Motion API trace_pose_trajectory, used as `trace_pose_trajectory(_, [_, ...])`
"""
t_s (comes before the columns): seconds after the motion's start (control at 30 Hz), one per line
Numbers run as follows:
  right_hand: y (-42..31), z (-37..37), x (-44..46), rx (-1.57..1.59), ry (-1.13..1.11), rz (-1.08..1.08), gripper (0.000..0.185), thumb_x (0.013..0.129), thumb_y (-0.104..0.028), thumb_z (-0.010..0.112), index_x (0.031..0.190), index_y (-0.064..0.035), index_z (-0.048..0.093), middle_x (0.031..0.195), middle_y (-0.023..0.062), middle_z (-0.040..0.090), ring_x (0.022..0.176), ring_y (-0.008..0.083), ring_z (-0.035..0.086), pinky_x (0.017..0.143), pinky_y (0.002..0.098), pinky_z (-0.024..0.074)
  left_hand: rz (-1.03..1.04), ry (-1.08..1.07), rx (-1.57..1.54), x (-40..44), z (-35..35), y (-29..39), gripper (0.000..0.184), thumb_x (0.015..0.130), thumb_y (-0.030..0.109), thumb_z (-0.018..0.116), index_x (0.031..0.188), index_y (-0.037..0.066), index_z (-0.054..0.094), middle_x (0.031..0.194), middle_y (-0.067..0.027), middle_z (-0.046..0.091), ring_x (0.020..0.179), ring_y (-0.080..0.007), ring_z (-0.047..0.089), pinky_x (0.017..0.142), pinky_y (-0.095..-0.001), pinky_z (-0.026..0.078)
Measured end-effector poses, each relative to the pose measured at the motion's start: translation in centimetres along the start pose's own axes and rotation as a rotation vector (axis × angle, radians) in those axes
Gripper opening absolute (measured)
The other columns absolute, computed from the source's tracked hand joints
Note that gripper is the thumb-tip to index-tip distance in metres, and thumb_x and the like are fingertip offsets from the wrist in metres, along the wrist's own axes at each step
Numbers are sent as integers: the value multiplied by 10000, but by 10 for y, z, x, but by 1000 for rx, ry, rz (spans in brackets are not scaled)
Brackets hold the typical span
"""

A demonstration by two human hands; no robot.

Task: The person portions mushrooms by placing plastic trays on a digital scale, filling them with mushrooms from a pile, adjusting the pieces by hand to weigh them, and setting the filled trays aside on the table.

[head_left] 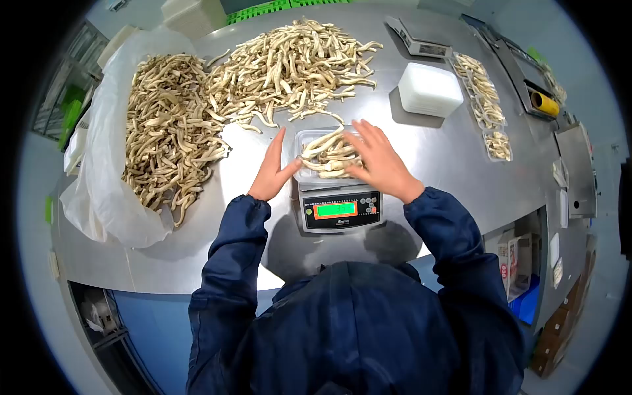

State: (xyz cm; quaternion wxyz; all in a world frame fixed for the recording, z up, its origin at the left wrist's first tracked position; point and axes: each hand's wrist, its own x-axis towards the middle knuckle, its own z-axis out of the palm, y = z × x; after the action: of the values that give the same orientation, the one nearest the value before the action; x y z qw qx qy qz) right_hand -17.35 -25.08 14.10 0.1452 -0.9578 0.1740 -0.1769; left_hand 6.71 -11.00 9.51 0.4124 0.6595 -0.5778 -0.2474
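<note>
A clear plastic tray [307, 174] rests on a digital scale [343, 217] with a lit green display. Long, pale mushrooms [329, 153] lie in the tray, roughly lengthwise across it. At the tray's left side is my left hand [270, 170], fingers stretched out and thumb apart, holding nothing. My right hand [382, 161] hovers over the tray's right side with fingers spread. Its thumb and fingertips are close to the mushrooms; whether they touch I cannot tell.
A big heap of pale mushrooms [289, 69] covers the back of the steel table [250, 263]. Browner mushrooms [168, 125] spill from a white plastic bag [105, 145] at left. Stacked white trays [430, 89], a second scale [419, 41] and filled trays [487, 112] stand to the right.
</note>
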Motion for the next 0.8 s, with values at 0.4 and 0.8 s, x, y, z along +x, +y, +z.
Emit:
trace_pose_trajectory(0.4, [-13,24,12,-118,-12,-45,560,876,-390,566,1328,-77,458,1432,194,344,1306,360,349,1053,515,281,-57,22,-222,-5,18,3,638,984,392,404,1439,-20,233,1462,-220,309,1376,-315,278,1119,-358,214])
trace_pose_trajectory(0.8, [22,-20,32,226,106,131,150,830,-163,592,824,-24,648,776,136,573,811,317,550,719,400,447,-7,271,194,-28,18,36,296,835,46,583,1128,64,617,1000,-131,545,972,-293,519,873,-358,420])
